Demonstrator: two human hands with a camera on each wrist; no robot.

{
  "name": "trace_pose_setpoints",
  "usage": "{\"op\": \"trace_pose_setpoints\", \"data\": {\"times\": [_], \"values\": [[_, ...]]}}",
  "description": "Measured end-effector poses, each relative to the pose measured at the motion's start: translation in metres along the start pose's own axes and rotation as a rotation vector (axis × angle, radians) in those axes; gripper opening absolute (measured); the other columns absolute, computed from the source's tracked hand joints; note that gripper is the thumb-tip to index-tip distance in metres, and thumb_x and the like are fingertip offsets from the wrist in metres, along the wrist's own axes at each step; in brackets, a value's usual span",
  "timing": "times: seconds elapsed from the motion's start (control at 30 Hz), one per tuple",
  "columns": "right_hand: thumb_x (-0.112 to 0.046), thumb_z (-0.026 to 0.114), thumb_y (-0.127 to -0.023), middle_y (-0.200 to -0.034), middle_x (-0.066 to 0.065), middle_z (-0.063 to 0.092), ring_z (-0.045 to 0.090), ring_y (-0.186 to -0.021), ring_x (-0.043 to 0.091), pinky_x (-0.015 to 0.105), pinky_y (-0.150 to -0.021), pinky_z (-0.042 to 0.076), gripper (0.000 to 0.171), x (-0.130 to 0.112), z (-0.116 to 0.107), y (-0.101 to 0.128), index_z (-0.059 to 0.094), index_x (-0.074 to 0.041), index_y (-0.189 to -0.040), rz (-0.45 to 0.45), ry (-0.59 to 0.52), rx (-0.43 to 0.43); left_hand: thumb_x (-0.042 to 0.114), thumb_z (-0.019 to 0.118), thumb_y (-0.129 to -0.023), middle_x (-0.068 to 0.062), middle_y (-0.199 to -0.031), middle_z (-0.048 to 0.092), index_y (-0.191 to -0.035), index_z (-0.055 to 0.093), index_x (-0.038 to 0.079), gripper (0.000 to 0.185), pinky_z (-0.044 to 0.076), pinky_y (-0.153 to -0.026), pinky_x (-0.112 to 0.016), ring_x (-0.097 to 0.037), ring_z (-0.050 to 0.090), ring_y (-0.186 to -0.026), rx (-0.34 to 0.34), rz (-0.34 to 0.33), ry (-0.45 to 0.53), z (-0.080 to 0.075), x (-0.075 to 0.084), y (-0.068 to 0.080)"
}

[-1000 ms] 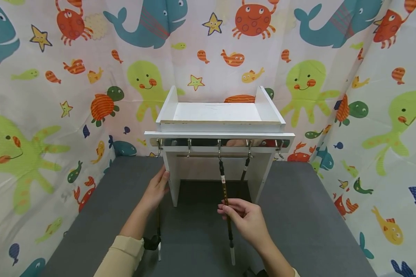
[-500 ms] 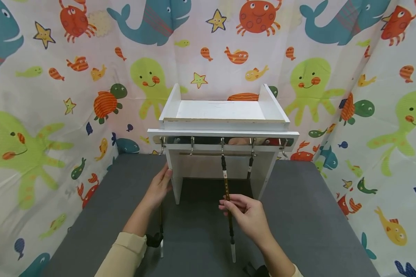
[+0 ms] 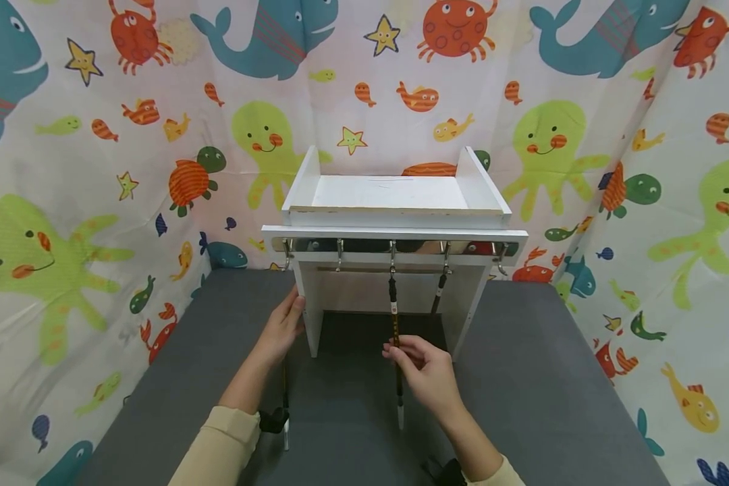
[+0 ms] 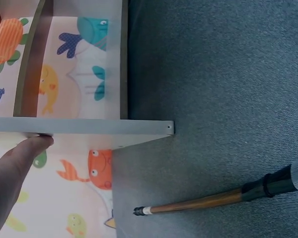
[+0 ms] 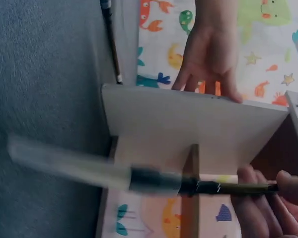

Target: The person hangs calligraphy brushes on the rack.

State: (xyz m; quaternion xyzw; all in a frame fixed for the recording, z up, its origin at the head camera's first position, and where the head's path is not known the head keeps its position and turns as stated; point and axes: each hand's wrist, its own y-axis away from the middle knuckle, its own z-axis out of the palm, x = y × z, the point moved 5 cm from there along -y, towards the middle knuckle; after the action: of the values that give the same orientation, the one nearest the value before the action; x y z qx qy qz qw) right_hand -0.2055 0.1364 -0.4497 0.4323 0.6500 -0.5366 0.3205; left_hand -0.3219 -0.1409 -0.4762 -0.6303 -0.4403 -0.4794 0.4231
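My right hand pinches the handle of a calligraphy brush between thumb and fingers. The brush's upper end hangs from the middle hook of a white rack. In the right wrist view, the blurred pale bristles point left, away from the fingers. My left hand rests against the outer side of the rack's left panel, its thumb at the front edge. A second brush hangs one hook to the right. Left of the rack is another brush, partly hidden by my left wrist in the head view.
A metal strip with several hooks runs along the rack's front, below an open white tray. The rack stands on a grey surface. A curtain printed with sea animals hangs behind and at both sides.
The lower end of the held brush has swung away from me, toward the rack, with my right hand still on it. My left hand stays on the panel. The head view has shifted slightly.
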Motion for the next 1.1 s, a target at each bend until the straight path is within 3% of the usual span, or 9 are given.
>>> {"op": "trace_pose_setpoints", "data": {"times": [0.3,0.53,0.63,0.73,0.83,0.93,1.1], "values": [[-0.014,0.074,-0.093,-0.111,0.006,0.076,0.075,-0.099,0.020,0.029,-0.083,0.061,0.024,0.007,-0.008,0.000,0.074,-0.008,-0.116,-0.066,0.219,0.098,0.043,0.041,-0.108,-0.012,-0.168,0.021,-0.163,0.020,0.018,0.064,0.038,-0.111,-0.057,-0.039,0.028,-0.150,0.027,0.020,-0.002,-0.009,-0.015,0.015],[-0.008,0.071,-0.095,-0.106,0.010,0.077,0.075,-0.092,0.013,0.015,-0.077,0.057,0.021,-0.017,-0.051,-0.002,0.073,-0.006,-0.115,-0.125,0.143,0.154,0.036,0.041,-0.109,-0.012,-0.166,0.027,-0.160,0.031,0.015,0.055,0.036,-0.113,-0.053,-0.036,0.030,-0.150,0.025,0.080,0.233,-0.023,-0.020,0.040],[0.000,0.070,-0.094,-0.102,0.014,0.077,0.074,-0.087,0.005,0.015,-0.075,0.057,0.019,-0.026,-0.073,-0.007,0.073,0.000,-0.112,-0.162,0.138,0.239,0.030,0.038,-0.111,-0.019,-0.166,0.024,-0.161,0.025,0.011,0.055,0.032,-0.115,-0.055,-0.039,0.027,-0.150,-0.004,0.114,0.389,-0.026,-0.022,0.052],[0.003,0.070,-0.093,-0.100,0.020,0.076,0.072,-0.084,0.001,0.013,-0.075,0.056,0.018,-0.026,-0.091,-0.013,0.072,0.005,-0.110,-0.174,0.157,0.359,0.025,0.039,-0.111,-0.022,-0.165,0.022,-0.162,0.022,0.010,0.055,0.036,-0.116,-0.052,-0.041,0.027,-0.150,-0.009,0.127,0.501,-0.029,-0.026,0.061],[0.002,0.071,-0.092,-0.105,0.025,0.073,0.070,-0.090,0.001,0.013,-0.081,0.055,0.022,-0.022,-0.103,-0.017,0.071,0.008,-0.113,-0.149,0.156,0.486,0.020,0.042,-0.111,-0.023,-0.163,0.026,-0.160,0.027,0.009,0.053,0.044,-0.112,-0.046,-0.040,0.034,-0.147,0.003,0.127,0.514,-0.030,-0.029,0.068],[-0.002,0.071,-0.093,-0.117,0.026,0.070,0.069,-0.104,0.007,0.013,-0.090,0.053,0.031,-0.013,-0.114,-0.021,0.066,0.007,-0.122,-0.101,0.149,0.559,0.016,0.045,-0.110,-0.024,-0.161,0.032,-0.158,0.033,0.008,0.050,0.049,-0.107,-0.043,-0.034,0.048,-0.140,0.008,0.105,0.488,-0.029,-0.034,0.075],[-0.012,0.069,-0.097,-0.137,0.017,0.063,0.062,-0.124,0.013,0.016,-0.099,0.050,0.044,0.022,-0.127,-0.033,0.059,-0.004,-0.139,0.066,0.110,0.474,0.017,0.054,-0.106,-0.019,-0.155,0.044,-0.154,0.040,0.011,0.051,0.054,-0.102,-0.043,-0.026,0.060,-0.128,0.053,-0.015,0.417,-0.028,-0.047,0.081]]}}
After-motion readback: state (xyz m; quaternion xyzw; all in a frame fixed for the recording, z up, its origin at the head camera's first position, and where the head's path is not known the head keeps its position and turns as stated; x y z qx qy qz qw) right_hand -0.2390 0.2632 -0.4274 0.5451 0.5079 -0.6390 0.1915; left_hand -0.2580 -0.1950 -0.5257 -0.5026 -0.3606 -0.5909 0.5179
